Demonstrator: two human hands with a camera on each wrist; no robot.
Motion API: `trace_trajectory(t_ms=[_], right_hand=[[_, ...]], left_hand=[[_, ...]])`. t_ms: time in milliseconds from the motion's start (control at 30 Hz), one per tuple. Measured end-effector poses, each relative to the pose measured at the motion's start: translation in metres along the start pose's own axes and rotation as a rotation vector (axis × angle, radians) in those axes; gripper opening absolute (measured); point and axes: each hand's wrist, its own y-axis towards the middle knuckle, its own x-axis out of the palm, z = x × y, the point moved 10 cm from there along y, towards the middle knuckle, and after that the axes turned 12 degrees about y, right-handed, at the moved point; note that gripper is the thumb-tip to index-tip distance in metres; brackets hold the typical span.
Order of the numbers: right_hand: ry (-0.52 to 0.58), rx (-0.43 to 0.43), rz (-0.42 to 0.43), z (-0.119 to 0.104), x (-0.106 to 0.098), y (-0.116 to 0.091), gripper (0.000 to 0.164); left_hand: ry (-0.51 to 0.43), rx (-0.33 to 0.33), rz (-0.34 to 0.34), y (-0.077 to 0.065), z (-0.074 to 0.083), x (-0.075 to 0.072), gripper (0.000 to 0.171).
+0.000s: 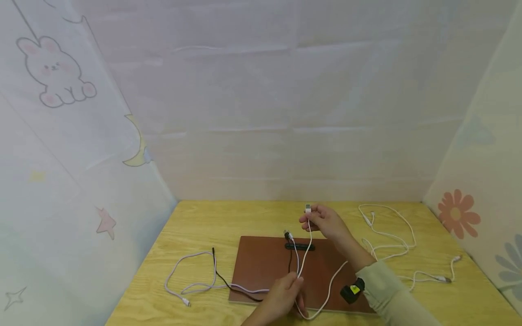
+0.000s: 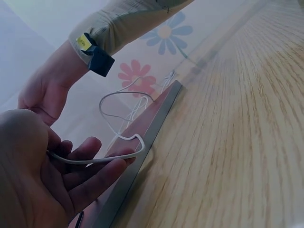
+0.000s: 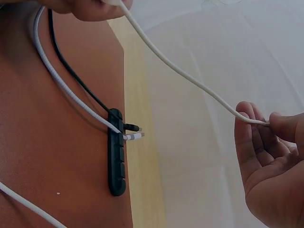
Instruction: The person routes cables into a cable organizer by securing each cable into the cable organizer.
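My right hand (image 1: 328,222) pinches a white USB cable (image 1: 310,237) just below its plug, which points up above the back edge of a brown board (image 1: 261,262). Lower down, my left hand (image 1: 282,292) grips the same cable between thumb and fingers. The cable (image 3: 190,80) runs in a slack line between both hands in the right wrist view. Under it, a black cable holder (image 3: 117,161) lies on the board, with a black cable (image 3: 71,69) and a pale lilac cable (image 3: 71,95) seated in slots near one end. Other slots hold nothing.
Left of the board, the lilac cable (image 1: 166,276) lies looped beside the black cable's end (image 1: 214,253). More white cables (image 1: 413,235) are spread over the right of the wooden table (image 1: 195,226). Printed fabric walls (image 1: 285,158) enclose the table.
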Motion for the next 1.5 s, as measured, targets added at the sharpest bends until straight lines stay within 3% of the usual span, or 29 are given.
trace_trajectory(t_ms=[233, 533, 800, 1133, 1500], right_hand=[[-0.044, 0.022, 0.005, 0.009, 0.002, 0.002, 0.025], [-0.054, 0.057, -0.009, 0.025, 0.003, 0.007, 0.024], [-0.074, 0.067, -0.020, 0.033, 0.003, 0.011, 0.026], [-0.070, 0.101, -0.051, 0.047, 0.006, 0.018, 0.026], [-0.109, 0.112, -0.077, 0.052, 0.005, 0.027, 0.028]], left_hand=[[-0.031, -0.036, -0.035, -0.004, -0.002, 0.008, 0.032], [-0.070, -0.073, -0.028, -0.006, -0.008, 0.009, 0.051], [-0.076, -0.082, -0.016, -0.002, -0.012, 0.009, 0.046], [0.052, -0.117, 0.005, -0.006, -0.013, 0.010, 0.043], [0.252, -0.049, 0.071, -0.004, -0.002, 0.006, 0.048]])
